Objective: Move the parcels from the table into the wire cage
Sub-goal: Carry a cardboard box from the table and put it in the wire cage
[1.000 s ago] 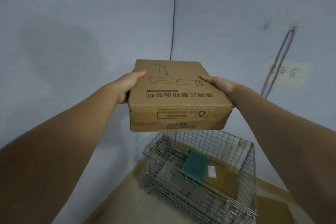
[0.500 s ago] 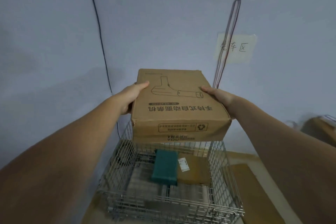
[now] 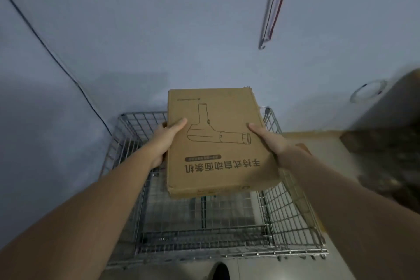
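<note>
Parcel (image 3: 218,143) gripped between left hand (image 3: 164,141) and right hand (image 3: 270,143), thumbs across its top face, held over wire cage (image 3: 293,211).

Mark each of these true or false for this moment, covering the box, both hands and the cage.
1. Both hands hold the cardboard box. True: left hand and right hand grip opposite sides.
2. The box rests on the floor of the wire cage. False: it is held above the cage.
3. The cage's top is open. True.
4. The box's top face is blank. False: it shows a line drawing and printed text.
</note>
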`<action>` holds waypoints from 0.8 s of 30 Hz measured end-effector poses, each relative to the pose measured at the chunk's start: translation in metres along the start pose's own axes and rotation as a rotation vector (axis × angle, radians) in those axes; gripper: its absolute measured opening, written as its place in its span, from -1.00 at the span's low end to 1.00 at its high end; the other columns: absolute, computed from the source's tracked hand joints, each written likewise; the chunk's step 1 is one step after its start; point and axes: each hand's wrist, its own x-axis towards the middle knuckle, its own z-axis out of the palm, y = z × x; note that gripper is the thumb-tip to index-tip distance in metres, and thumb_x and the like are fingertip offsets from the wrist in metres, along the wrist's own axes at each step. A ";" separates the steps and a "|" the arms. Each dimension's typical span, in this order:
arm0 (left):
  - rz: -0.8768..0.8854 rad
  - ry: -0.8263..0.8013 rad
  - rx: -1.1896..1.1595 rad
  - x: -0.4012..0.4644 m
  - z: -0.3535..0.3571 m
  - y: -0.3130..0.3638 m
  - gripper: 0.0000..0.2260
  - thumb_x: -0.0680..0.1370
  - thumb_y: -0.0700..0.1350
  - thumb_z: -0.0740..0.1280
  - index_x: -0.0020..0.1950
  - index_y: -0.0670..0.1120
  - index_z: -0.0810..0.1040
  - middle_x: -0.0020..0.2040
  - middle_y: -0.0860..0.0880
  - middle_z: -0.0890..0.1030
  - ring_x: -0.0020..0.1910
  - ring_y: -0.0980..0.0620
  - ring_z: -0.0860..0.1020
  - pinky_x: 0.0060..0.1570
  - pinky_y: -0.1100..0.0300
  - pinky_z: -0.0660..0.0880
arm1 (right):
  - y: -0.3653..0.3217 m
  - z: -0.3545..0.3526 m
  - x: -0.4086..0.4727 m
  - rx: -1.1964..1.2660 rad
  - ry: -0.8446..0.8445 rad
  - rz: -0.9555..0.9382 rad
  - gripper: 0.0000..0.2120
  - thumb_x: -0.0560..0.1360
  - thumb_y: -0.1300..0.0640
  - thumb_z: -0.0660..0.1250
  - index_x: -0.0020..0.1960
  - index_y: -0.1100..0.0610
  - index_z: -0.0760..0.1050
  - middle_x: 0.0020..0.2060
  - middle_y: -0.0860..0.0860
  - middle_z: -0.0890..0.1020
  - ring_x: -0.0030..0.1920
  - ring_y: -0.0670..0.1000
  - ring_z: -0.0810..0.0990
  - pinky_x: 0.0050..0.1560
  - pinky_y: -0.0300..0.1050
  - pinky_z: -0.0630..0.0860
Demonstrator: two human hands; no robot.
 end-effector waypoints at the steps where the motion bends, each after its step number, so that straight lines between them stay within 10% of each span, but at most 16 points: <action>1: -0.037 -0.012 0.012 0.022 0.007 -0.019 -0.24 0.44 0.27 0.53 0.52 0.00 0.36 0.28 -0.08 0.65 0.17 -0.09 0.65 0.10 -0.10 0.61 | 0.022 -0.001 0.018 0.017 0.027 0.031 -0.38 0.37 -0.25 0.58 0.23 0.16 0.64 -0.01 0.11 0.79 0.01 0.16 0.76 0.01 0.06 0.69; 9: -0.138 -0.258 0.367 0.186 0.068 -0.132 -0.31 0.52 0.21 0.48 0.58 0.10 0.31 0.34 -0.02 0.57 0.16 -0.05 0.62 0.07 -0.03 0.60 | 0.234 0.024 0.134 0.299 0.150 0.333 0.14 0.01 -0.42 0.68 0.49 -0.03 0.43 0.29 0.05 0.63 0.28 0.21 0.57 0.26 0.33 0.57; 13: -0.105 -0.440 0.693 0.265 0.118 -0.181 -0.26 0.56 0.26 0.40 0.63 0.03 0.20 0.43 -0.01 0.50 0.26 -0.04 0.54 0.24 -0.04 0.50 | 0.322 0.060 0.188 0.663 0.374 0.469 -0.11 0.21 -0.27 0.68 0.37 0.10 0.44 0.28 0.12 0.59 0.30 0.25 0.53 0.42 0.41 0.42; 21: -0.146 -0.791 1.056 0.359 0.229 -0.309 -0.34 0.65 0.21 0.29 0.64 -0.04 0.13 0.53 -0.11 0.39 0.42 -0.12 0.45 0.38 -0.05 0.43 | 0.479 0.101 0.252 1.155 0.758 0.584 0.30 -0.29 -0.40 0.71 0.36 0.11 0.51 0.22 0.21 0.65 0.19 0.34 0.64 0.24 0.57 0.47; 24: -0.108 -0.840 1.141 0.363 0.264 -0.352 -0.46 0.68 0.16 0.28 0.55 -0.07 0.24 0.46 -0.13 0.47 0.31 -0.11 0.48 0.29 -0.06 0.45 | 0.477 0.096 0.249 1.270 0.823 0.619 0.27 -0.11 -0.34 0.75 0.49 0.07 0.42 0.38 0.20 0.56 0.33 0.36 0.55 0.30 0.60 0.40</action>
